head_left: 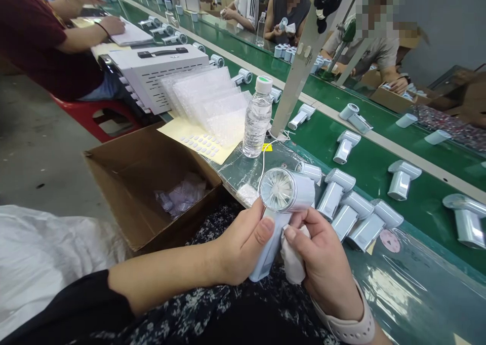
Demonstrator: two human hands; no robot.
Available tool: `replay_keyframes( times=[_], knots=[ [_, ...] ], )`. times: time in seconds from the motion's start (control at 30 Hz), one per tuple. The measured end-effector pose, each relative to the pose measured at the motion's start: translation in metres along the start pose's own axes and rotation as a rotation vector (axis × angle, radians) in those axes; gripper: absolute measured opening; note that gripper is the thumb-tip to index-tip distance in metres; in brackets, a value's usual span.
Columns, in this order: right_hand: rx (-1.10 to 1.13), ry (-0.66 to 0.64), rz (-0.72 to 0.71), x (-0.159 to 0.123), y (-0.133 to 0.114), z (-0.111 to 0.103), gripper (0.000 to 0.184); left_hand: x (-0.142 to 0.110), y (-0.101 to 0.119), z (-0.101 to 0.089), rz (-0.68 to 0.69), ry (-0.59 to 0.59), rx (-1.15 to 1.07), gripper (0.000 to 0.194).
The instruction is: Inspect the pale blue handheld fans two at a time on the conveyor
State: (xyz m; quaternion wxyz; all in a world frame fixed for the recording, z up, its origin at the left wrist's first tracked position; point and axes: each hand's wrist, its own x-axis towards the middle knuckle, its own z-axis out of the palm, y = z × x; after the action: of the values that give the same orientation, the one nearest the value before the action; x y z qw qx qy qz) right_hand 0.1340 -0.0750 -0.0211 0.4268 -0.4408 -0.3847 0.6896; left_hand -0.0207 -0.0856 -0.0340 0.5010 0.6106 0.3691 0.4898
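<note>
A light blue handheld fan (304,190) with a clear round front is held upright over my lap, its head turned to the left. My left hand (243,246) is wrapped round its handle, thumb on the near side. In my right hand (324,254) is a crumpled white cloth (294,261), pinched between thumb and fingers. That hand presses against the fan just below its head. Some of the fingers behind the handle are hidden. Several similar fans (355,213) lie close together on the table edge just right of my hands.
A water bottle (257,119) stands beside a sticker sheet (201,140) and bubble-wrap bags (212,94). An open cardboard box (125,183) is at my left. More fans lie on the green conveyor (374,167). A metal post (299,71) rises ahead. Co-workers sit across and at left.
</note>
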Motion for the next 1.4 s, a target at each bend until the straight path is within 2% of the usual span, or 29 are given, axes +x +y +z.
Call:
replay_keyframes(
  times=[0.23,0.3,0.37,0.43,0.5,0.6,0.7,0.9,1.0,1.1,1.2,1.27,1.4],
  knots=[
    [0.076,-0.001,0.037,0.002,-0.004,0.004,0.04,0.0,0.002,0.0,0.023,0.018,0.017,0.054],
    [0.06,-0.022,0.057,0.003,-0.006,0.003,0.039,-0.001,-0.001,-0.001,-0.029,0.003,-0.052,0.054],
    [0.066,-0.081,0.09,0.003,-0.008,0.002,0.036,0.0,-0.005,-0.002,-0.18,-0.037,-0.237,0.056],
    [0.099,-0.168,0.136,0.005,-0.011,0.0,0.033,0.003,-0.01,-0.004,-0.372,-0.101,-0.506,0.059],
    [0.16,-0.243,0.179,0.006,-0.014,-0.003,0.031,0.007,-0.012,-0.007,-0.497,-0.151,-0.756,0.061],
    [0.244,-0.271,0.181,0.008,-0.018,-0.008,0.028,0.013,-0.009,-0.012,-0.498,-0.208,-1.024,0.059],
    [0.244,-0.209,0.134,0.008,-0.018,-0.013,0.027,0.015,-0.004,-0.016,-0.449,-0.249,-1.156,0.052],
    [0.159,-0.184,0.215,0.015,-0.013,-0.011,0.032,0.012,-0.002,-0.021,-0.509,-0.274,-1.145,0.058],
    [0.054,-0.106,0.16,0.037,-0.019,-0.011,0.035,0.011,-0.001,-0.023,-0.518,-0.284,-1.081,0.059],
    [-0.096,0.067,-0.113,0.068,-0.028,-0.017,0.031,0.009,0.002,-0.023,-0.474,-0.228,-1.085,0.048],
    [-0.333,0.236,-0.438,0.086,-0.033,-0.025,0.046,0.007,0.004,-0.022,-0.388,-0.205,-1.051,0.042],
    [-0.469,0.231,-0.491,0.082,-0.031,-0.027,0.052,0.006,0.005,-0.022,-0.328,-0.186,-0.985,0.039],
    [-0.559,0.091,-0.356,0.054,-0.022,-0.024,0.042,0.008,0.006,-0.023,-0.295,-0.145,-0.836,0.05]
  ],
)
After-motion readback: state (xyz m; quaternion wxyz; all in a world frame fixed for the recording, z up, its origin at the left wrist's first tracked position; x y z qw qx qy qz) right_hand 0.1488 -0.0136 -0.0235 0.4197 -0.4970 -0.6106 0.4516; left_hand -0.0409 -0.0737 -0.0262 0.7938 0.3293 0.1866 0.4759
